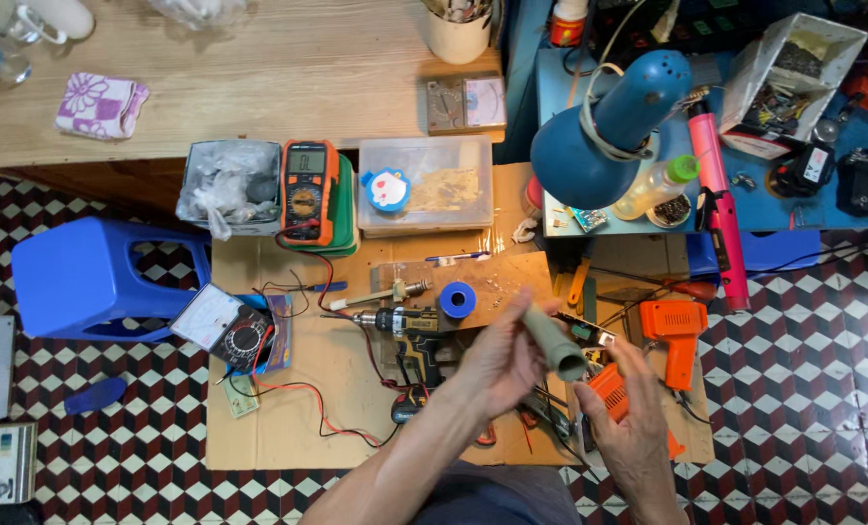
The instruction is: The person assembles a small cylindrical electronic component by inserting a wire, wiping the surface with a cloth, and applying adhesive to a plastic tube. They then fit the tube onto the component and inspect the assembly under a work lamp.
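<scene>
Above the cardboard sheet [288, 418]: grey tube [554, 342], long axis slanting down-right, grasped at its upper end by left hand [500, 365]; right hand [628, 423] open just below its lower end.

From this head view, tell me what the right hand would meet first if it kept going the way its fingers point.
The right hand points up and slightly left, toward the grey-green tube in the left hand. That tube's lower end looks first in line, very close to the fingers, though depth is unclear from above.
</scene>
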### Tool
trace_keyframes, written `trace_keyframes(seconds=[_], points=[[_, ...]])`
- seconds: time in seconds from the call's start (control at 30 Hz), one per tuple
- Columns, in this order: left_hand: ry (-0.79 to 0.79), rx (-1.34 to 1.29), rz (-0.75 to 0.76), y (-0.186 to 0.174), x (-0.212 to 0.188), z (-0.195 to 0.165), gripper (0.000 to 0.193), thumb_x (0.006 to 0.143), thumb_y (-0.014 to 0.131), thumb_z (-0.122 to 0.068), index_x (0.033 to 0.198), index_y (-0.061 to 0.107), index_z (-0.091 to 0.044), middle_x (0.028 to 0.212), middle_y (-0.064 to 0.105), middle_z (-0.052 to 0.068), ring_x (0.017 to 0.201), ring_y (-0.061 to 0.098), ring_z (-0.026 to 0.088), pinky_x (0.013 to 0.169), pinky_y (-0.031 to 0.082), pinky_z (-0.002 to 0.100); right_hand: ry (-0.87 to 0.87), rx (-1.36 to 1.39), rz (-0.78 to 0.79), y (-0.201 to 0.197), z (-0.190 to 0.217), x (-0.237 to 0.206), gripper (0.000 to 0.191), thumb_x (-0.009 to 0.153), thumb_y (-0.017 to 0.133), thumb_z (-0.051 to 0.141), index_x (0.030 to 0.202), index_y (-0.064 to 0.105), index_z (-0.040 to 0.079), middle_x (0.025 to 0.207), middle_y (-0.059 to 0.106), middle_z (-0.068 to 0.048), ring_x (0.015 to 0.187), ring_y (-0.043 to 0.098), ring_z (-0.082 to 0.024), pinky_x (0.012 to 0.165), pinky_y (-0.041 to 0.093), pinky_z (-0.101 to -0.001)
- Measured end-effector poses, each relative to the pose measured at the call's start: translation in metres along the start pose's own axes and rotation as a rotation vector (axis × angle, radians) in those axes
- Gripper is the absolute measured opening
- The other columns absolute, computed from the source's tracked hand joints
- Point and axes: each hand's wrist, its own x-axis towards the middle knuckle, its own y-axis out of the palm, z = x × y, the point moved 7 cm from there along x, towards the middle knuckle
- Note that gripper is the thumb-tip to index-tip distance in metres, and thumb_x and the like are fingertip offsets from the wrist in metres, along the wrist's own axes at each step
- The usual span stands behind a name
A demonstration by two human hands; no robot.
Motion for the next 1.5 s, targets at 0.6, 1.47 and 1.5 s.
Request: trace_keyframes(seconds=[0.6,1.47,1.5], points=[[0.368,0.641,-0.217,-0.008,0.072,-0.04,0.04,0.104,0.058,-0.029,0.132,0.062,0.0,0.094,0.074,0.006,0.073,0.058,0.008,0.068,0.051,0.021,-0.12,0.156,0.133,0.017,0.015,0.185,0.035,0.095,0.072,0.022,0.124,0.063,0.006,0.115,0.07,-0.014,0.102,0.071,-0.028,0.086,0.056,-0.0405],[0.785,1.71,0.016,0.021,0.119,-0.167,0.048,0.091,0.07,0.001,0.137,0.058,-0.006,0.116,0.073,0.018,0.106,0.076,0.032,0.085,0.061,0.036,-0.194,0.419,0.066,0.076,0.061,0.224,0.034,0.094,0.066,0.003,0.128,0.066,-0.001,0.111,0.073,-0.019,0.102,0.073,-0.029,0.09,0.055,-0.0365],[0.768,1.719,-0.015,0.019,0.12,-0.166,0.047,0.092,0.071,-0.001,0.136,0.059,-0.006,0.116,0.073,0.018,0.106,0.076,0.031,0.085,0.06,0.036,-0.198,0.433,0.06,0.074,0.06,0.223,0.033,0.095,0.066,0.004,0.128,0.066,-0.001,0.113,0.073,-0.019,0.104,0.073,-0.029,0.091,0.055,-0.0369]])
